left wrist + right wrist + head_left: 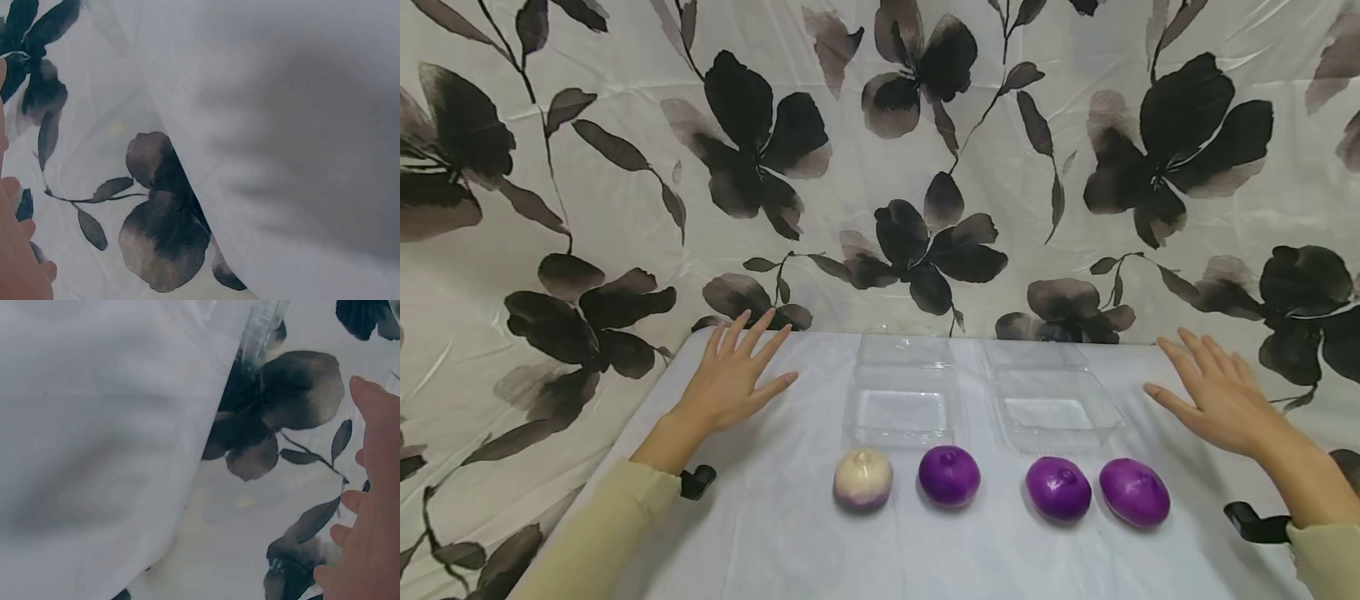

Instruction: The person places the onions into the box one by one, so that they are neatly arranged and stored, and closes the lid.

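My left hand (pixel 726 385) hovers over the left part of the white table with its fingers spread and nothing in it. On the other side, my right hand (pixel 1221 396) is held above the table's right part, fingers straight and also holding nothing. Between them stand two clear plastic clamshell boxes, a left box (pixel 901 410) and a right box (pixel 1048 412), both with lids raised toward the back. In front lie a whitish onion-like bulb (pixel 862 479) with a purple base, a purple bulb (pixel 949 476), another purple bulb (pixel 1058 490) and a rightmost purple bulb (pixel 1135 492).
A white cloth (pixel 775 533) covers the table. Behind it hangs a floral curtain (pixel 865 183), close to the boxes' lids. Dark straps with small mounts sit at both wrists, the left mount (pixel 697 482) and the right mount (pixel 1255 523).
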Demonstrator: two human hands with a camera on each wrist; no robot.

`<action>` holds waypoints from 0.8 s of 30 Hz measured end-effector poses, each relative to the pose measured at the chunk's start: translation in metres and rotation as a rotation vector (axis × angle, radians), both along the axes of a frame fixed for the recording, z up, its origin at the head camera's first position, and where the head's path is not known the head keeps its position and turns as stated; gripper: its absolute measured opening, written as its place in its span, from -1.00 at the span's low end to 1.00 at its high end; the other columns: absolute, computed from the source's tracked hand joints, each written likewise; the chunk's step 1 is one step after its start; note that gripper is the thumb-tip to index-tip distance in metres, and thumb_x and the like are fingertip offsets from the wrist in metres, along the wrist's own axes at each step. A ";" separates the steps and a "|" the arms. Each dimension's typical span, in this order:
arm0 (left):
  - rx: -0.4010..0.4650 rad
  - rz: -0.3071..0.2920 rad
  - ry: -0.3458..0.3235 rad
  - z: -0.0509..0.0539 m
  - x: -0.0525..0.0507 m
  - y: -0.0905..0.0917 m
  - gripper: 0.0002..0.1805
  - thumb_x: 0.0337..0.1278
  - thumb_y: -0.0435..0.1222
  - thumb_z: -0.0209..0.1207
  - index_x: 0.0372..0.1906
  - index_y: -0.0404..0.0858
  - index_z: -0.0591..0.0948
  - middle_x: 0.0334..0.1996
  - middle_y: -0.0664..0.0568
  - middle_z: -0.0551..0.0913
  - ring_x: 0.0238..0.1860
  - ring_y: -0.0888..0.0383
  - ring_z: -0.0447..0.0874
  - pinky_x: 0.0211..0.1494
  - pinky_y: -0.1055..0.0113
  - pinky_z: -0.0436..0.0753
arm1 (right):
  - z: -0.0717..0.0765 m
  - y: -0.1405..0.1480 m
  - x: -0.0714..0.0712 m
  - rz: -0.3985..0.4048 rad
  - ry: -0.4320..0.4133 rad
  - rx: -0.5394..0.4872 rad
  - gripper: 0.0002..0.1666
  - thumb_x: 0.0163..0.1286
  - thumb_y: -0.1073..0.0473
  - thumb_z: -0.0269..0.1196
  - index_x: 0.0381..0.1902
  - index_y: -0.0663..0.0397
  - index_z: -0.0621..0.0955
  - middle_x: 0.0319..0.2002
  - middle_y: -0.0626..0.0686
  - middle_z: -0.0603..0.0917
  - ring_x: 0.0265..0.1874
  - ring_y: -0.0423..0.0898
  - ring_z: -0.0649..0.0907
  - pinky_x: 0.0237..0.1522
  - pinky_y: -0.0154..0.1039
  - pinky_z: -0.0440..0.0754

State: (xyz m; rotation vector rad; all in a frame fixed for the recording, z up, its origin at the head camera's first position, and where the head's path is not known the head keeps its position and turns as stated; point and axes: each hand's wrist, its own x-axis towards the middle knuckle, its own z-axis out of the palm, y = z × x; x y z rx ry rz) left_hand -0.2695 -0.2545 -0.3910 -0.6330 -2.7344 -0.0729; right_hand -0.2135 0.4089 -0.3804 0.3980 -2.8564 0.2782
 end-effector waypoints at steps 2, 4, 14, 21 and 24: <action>0.009 -0.005 0.004 -0.001 0.000 0.002 -0.15 0.41 0.32 -0.04 0.62 0.01 0.19 0.65 -0.06 -0.05 0.62 -0.24 -0.20 0.58 -0.37 -0.16 | 0.001 -0.003 0.001 0.018 0.016 -0.009 -0.04 0.53 -0.13 0.19 0.63 0.14 0.03 0.54 0.47 -0.03 0.51 0.55 -0.10 0.46 0.50 -0.41; 0.023 -0.014 0.005 -0.002 0.002 0.004 -0.15 0.40 0.31 -0.02 0.62 -0.01 0.19 0.64 -0.09 -0.02 0.61 -0.26 -0.17 0.57 -0.38 -0.12 | 0.002 -0.006 0.002 0.038 0.028 -0.022 -0.03 0.51 -0.09 0.23 0.62 0.17 0.04 0.53 0.49 -0.01 0.49 0.57 -0.06 0.46 0.52 -0.33; 0.133 -0.092 0.079 -0.005 0.006 0.009 -0.18 0.33 0.16 0.20 0.55 -0.13 0.30 0.57 -0.19 0.15 0.54 -0.33 0.02 0.48 -0.40 0.10 | 0.007 -0.026 0.007 0.115 0.027 -0.161 0.00 0.43 0.05 0.34 0.60 0.24 0.08 0.53 0.50 -0.02 0.47 0.58 -0.03 0.36 0.65 -0.16; 0.172 -0.128 0.091 -0.004 0.009 0.014 -0.21 0.32 0.09 0.24 0.53 -0.16 0.33 0.54 -0.20 0.20 0.50 -0.34 0.12 0.42 -0.41 0.20 | 0.011 -0.041 0.008 0.138 0.016 -0.195 0.00 0.39 0.06 0.37 0.59 0.23 0.12 0.52 0.49 0.03 0.43 0.59 0.05 0.26 0.72 -0.02; 0.188 -0.139 0.091 -0.004 0.011 0.016 -0.21 0.32 0.08 0.25 0.53 -0.16 0.33 0.53 -0.19 0.21 0.48 -0.33 0.16 0.40 -0.41 0.25 | 0.012 -0.048 0.009 0.149 -0.023 -0.232 0.01 0.41 0.06 0.36 0.60 0.24 0.10 0.54 0.46 0.00 0.42 0.62 0.03 0.22 0.74 -0.02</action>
